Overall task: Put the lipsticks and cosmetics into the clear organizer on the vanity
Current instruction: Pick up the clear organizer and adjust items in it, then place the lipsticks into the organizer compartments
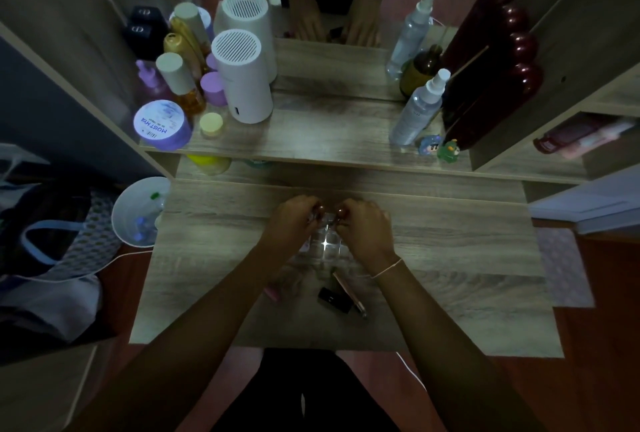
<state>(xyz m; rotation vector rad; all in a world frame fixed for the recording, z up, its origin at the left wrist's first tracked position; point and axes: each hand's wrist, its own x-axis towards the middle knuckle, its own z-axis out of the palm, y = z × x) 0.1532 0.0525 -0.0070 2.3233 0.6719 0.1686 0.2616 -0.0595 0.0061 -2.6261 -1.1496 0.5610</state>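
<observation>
At the centre of the frame both hands work over the clear, gridded plastic organizer (325,241) on the grey wood-grain worktop (450,258). The left hand (292,220) and right hand (363,224) each pinch a small dark-red-capped cosmetic, the left one (320,210) and the right one (341,213), at its far edge. A black lipstick tube (334,299), a slim rose-gold stick (348,293) and a pink item (272,293) lie just below. In this dim light a cap could miss its cell and tip the light organizer.
</observation>
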